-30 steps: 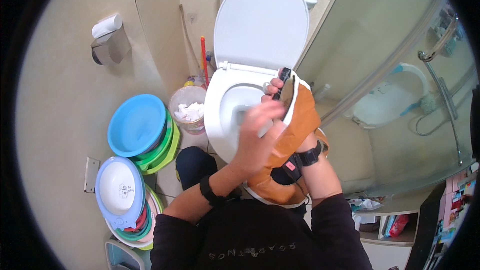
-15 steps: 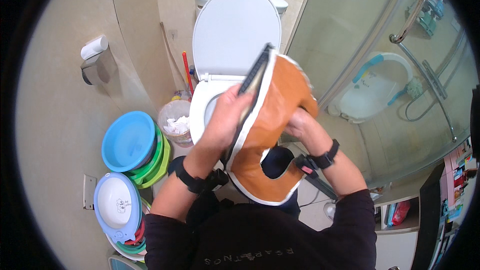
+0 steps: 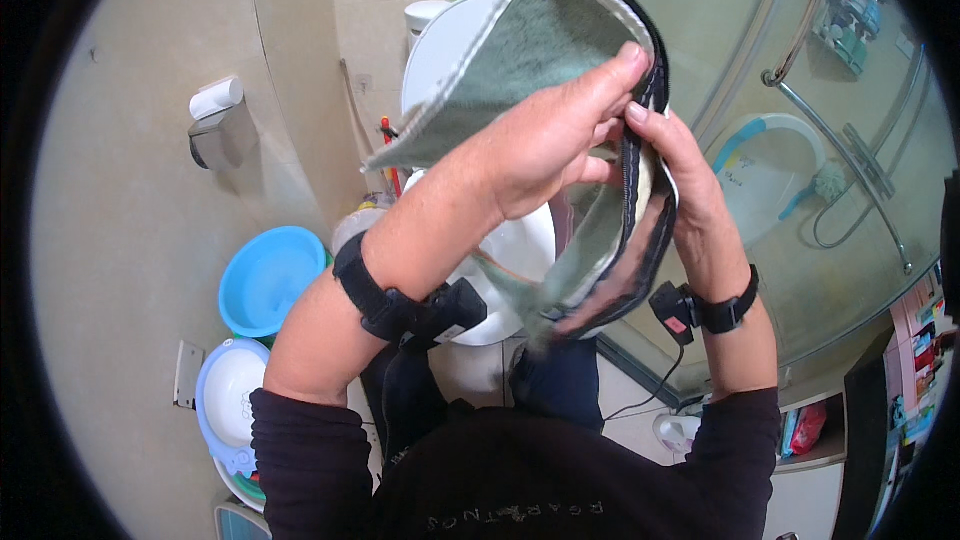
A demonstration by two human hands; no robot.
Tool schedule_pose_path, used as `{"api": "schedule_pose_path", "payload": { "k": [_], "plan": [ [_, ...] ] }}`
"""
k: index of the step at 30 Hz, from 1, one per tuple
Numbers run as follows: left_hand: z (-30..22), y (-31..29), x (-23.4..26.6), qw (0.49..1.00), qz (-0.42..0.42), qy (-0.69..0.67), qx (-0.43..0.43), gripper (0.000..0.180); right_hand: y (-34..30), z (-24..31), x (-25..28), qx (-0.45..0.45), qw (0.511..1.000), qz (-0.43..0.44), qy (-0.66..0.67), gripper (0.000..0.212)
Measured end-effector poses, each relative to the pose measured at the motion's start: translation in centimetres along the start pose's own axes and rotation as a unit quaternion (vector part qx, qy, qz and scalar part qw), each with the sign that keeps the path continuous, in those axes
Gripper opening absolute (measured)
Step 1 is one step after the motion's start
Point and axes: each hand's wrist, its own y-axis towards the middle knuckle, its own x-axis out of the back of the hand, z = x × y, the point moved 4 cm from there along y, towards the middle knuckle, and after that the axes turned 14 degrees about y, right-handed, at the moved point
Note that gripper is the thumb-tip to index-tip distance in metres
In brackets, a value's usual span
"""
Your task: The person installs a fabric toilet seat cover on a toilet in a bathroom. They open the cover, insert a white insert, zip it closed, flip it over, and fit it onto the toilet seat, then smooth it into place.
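Observation:
Both my hands hold up a soft toilet seat cover (image 3: pixel 500 60) in front of the toilet. Its grey-green plush side and white edging face me, and a black zipper runs along its rim. My left hand (image 3: pixel 550 145) reaches across the plush with its fingers closed on the zipped edge. Pressed to the same edge from the right is my right hand (image 3: pixel 690 165), closed beside the left fingertips. The lower part of the cover hangs down, blurred. Behind it stands the white toilet (image 3: pixel 540 240), lid raised, partly hidden.
On the left, a blue basin (image 3: pixel 265 280) and a blue-and-white basin (image 3: pixel 230 400) sit on stacks by the wall. A paper holder (image 3: pixel 222 130) is mounted above. At right, a glass shower screen (image 3: pixel 680 50) encloses a baby bathtub (image 3: pixel 765 170).
The seat cover has been raised and turned, so its plush side shows instead of the brown one. My left hand has moved up and right, and both hands now meet at the zipped edge.

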Motion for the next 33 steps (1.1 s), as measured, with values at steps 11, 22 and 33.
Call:
{"api": "schedule_pose_path", "payload": {
  "k": [11,22,33],
  "plan": [
    [1.5,-9.8,10.1,0.739,-0.422,0.503,-0.154,0.093,-1.3,0.1,0.4,-0.130,0.948,0.038,0.287,0.042],
    [21.6,-18.5,6.1,0.950,-0.158,0.152,0.224,0.053,-2.4,-3.2,1.3,-0.218,0.860,0.051,0.458,0.048],
    [26.2,-16.1,7.1,0.918,-0.216,-0.269,0.197,0.038,-9.4,-8.3,18.8,-0.257,0.936,-0.236,-0.052,0.040]
  ]
}}
